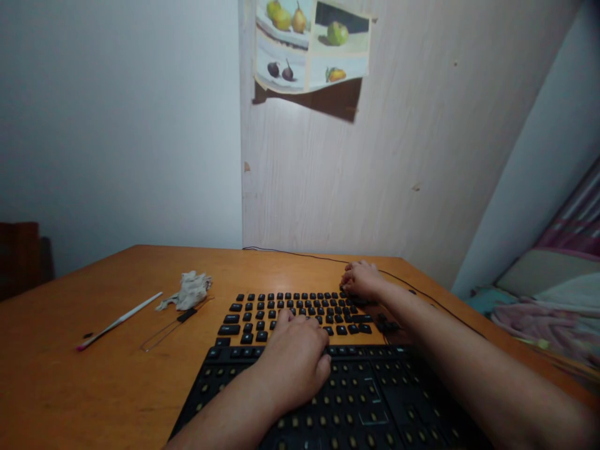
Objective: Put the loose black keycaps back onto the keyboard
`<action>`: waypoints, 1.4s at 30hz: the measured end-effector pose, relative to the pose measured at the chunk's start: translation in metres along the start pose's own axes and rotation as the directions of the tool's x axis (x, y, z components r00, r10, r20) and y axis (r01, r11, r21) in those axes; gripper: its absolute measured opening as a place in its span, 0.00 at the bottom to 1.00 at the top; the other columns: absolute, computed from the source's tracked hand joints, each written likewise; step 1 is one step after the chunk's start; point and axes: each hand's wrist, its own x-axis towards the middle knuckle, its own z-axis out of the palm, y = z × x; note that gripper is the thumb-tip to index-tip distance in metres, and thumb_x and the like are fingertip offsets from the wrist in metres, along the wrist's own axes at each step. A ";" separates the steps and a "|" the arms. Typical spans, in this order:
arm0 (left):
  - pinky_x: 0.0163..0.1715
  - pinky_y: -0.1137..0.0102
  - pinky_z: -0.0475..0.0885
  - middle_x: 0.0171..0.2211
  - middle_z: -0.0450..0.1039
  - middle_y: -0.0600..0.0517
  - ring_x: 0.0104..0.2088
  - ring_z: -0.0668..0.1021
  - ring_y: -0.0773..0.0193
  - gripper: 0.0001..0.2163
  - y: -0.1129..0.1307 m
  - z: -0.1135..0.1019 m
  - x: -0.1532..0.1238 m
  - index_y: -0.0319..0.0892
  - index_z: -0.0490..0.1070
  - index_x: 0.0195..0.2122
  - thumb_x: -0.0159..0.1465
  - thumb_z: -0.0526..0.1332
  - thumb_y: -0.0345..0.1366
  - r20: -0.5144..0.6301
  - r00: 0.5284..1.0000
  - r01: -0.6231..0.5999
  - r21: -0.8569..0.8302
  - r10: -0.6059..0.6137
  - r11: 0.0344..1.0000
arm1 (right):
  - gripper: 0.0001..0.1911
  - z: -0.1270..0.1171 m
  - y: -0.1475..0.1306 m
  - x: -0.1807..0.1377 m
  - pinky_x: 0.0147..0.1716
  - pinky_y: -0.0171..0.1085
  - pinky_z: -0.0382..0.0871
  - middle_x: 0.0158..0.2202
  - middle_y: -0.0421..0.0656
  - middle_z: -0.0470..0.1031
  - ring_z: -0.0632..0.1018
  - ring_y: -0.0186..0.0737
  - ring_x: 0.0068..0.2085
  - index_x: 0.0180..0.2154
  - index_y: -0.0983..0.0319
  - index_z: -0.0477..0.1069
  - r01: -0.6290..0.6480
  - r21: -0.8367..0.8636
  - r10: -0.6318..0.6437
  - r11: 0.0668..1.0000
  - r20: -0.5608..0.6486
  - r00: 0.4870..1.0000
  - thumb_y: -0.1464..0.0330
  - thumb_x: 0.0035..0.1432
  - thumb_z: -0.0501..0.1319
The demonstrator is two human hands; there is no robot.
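A black keyboard [391, 400] with its keycaps off lies before me, its bare brownish key stems showing. Beyond its far edge, loose black keycaps [284, 305] are laid out in rows on the wooden table. Above the keyboard's far edge is my left hand [297, 350], fingers curled and thumb tucked in; whatever it may hold is hidden. Farther off and to the right, my right hand [363, 279] reaches to the end of the top row, its bent fingertips closed about a keycap. More dark keycaps [387, 324] lie in a cluster under my right forearm.
Left of the rows lie a crumpled greyish cloth [190, 290], a wire keycap puller [166, 331] and a thin white brush [124, 317]. A black cable [300, 253] runs along the table's back and right. Fruit pictures [312, 47] hang on the wall; bedding [548, 312] is at right.
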 end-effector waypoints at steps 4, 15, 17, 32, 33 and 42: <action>0.48 0.55 0.62 0.35 0.74 0.48 0.39 0.73 0.56 0.09 0.000 0.001 0.000 0.42 0.73 0.31 0.62 0.57 0.39 -0.006 1.000 0.002 -0.001 -0.002 1.000 | 0.11 0.001 0.001 0.004 0.48 0.47 0.57 0.56 0.45 0.72 0.67 0.54 0.54 0.40 0.50 0.82 0.008 -0.004 -0.008 1.000 0.018 1.000 0.61 0.55 0.65; 0.48 0.55 0.61 0.36 0.74 0.47 0.40 0.73 0.55 0.09 0.000 0.001 0.000 0.42 0.73 0.32 0.63 0.56 0.39 -0.001 1.000 -0.011 0.003 0.011 1.000 | 0.09 -0.001 0.005 0.001 0.47 0.46 0.60 0.50 0.47 0.76 0.70 0.54 0.51 0.36 0.54 0.83 0.035 0.075 -0.031 0.997 -0.058 0.998 0.63 0.55 0.64; 0.48 0.55 0.61 0.36 0.74 0.47 0.40 0.73 0.55 0.09 -0.001 0.001 0.000 0.42 0.73 0.32 0.63 0.56 0.39 -0.004 1.000 -0.015 0.005 0.015 1.000 | 0.09 -0.007 0.007 -0.005 0.47 0.45 0.61 0.47 0.47 0.77 0.71 0.52 0.49 0.36 0.55 0.82 0.059 0.105 -0.051 0.993 -0.085 0.995 0.62 0.56 0.64; 0.47 0.55 0.61 0.38 0.75 0.46 0.41 0.74 0.53 0.11 0.001 -0.004 0.001 0.42 0.74 0.34 0.64 0.55 0.40 0.046 0.999 -0.025 0.042 0.023 0.999 | 0.11 -0.060 -0.015 -0.138 0.38 0.37 0.67 0.34 0.42 0.77 0.75 0.40 0.37 0.37 0.58 0.79 0.319 0.449 -0.333 0.835 -0.051 0.942 0.62 0.62 0.60; 0.47 0.55 0.61 0.38 0.75 0.45 0.41 0.74 0.53 0.11 0.002 -0.004 0.001 0.42 0.75 0.34 0.64 0.55 0.40 0.050 0.999 -0.023 0.044 0.021 0.999 | 0.10 -0.060 -0.018 -0.142 0.38 0.37 0.66 0.34 0.42 0.77 0.75 0.39 0.37 0.37 0.58 0.79 0.325 0.450 -0.343 0.832 -0.044 0.938 0.62 0.63 0.60; 0.46 0.56 0.61 0.36 0.75 0.46 0.41 0.74 0.53 0.11 0.002 -0.005 0.001 0.42 0.75 0.34 0.65 0.55 0.40 0.045 0.999 -0.025 0.051 0.023 0.998 | 0.08 -0.038 -0.026 -0.150 0.39 0.36 0.65 0.32 0.40 0.77 0.75 0.38 0.37 0.34 0.59 0.77 0.278 0.473 -0.340 0.836 0.050 0.939 0.67 0.62 0.60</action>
